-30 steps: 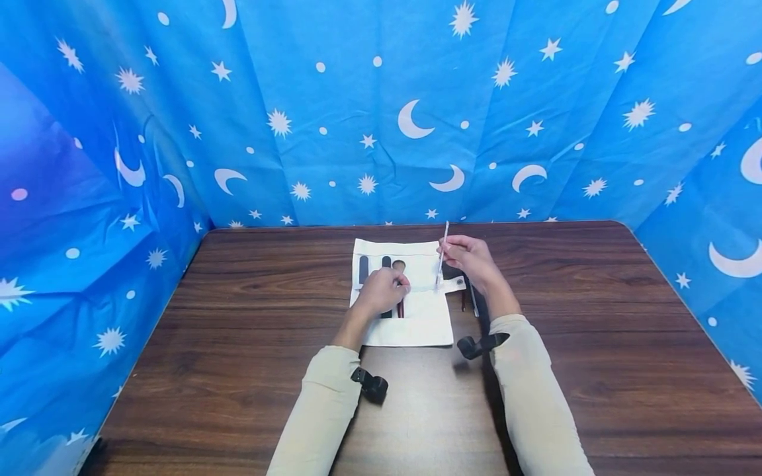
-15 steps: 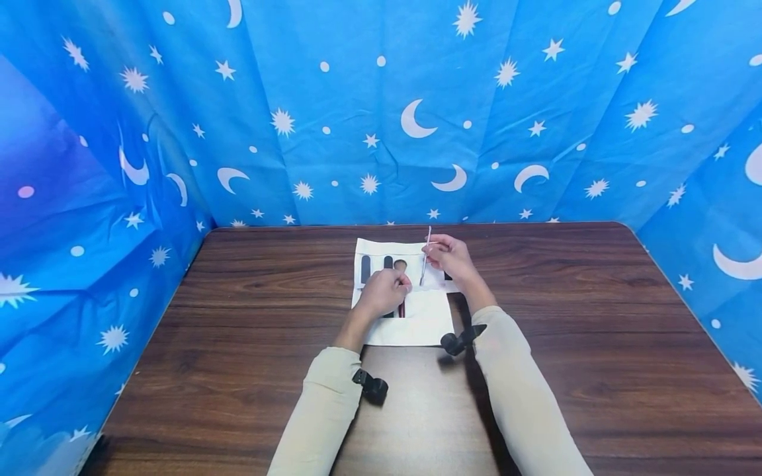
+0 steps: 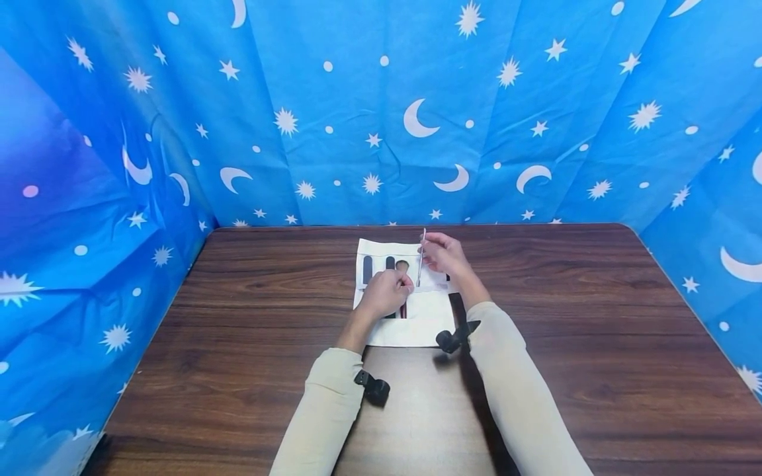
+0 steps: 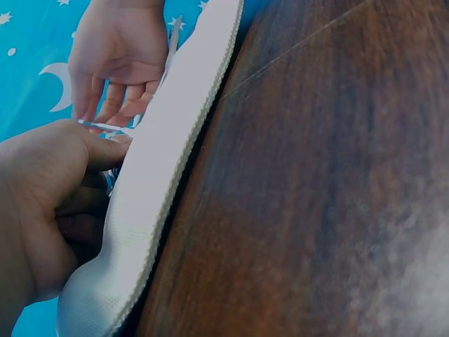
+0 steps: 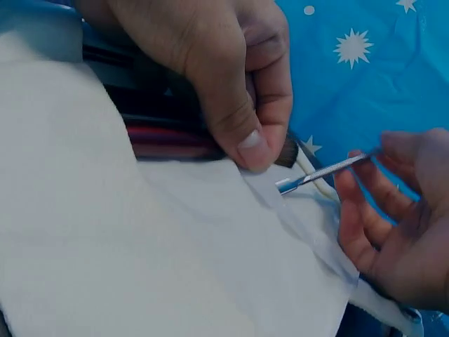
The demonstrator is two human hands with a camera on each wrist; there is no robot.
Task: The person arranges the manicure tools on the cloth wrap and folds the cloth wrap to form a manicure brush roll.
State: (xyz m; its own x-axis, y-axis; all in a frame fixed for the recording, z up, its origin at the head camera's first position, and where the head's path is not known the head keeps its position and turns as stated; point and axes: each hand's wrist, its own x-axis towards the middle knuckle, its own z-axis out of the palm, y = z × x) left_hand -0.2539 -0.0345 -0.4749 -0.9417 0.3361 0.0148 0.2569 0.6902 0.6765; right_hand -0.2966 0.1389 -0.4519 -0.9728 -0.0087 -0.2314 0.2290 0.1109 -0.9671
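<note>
A white fabric tool roll [image 3: 411,334] lies unfolded on the table. My left hand [image 3: 383,291] pinches the edge of its clear plastic pocket strip [image 5: 263,188] between thumb and forefinger. In my right hand [image 3: 443,253] is a thin metal cuticle pusher [image 5: 326,172], gripped near its upper end. Its spoon-shaped lower tip is at the strip's edge, just right of my left thumb; the right wrist view does not settle whether it touches. Beside my left hand, a brush [image 3: 402,266] with a dark red handle and two black flat tools [image 3: 367,270] sit in the roll.
The dark wooden table [image 3: 262,317] extends to both sides and toward me. Behind it hangs a blue curtain [image 3: 357,99] with white moons and stars. A dark item [image 3: 448,277] shows partly at the roll's right edge, under my right wrist.
My right hand has moved left with the cuticle pusher, from the roll's right edge to near my left hand. The left hand keeps its place on the strip.
</note>
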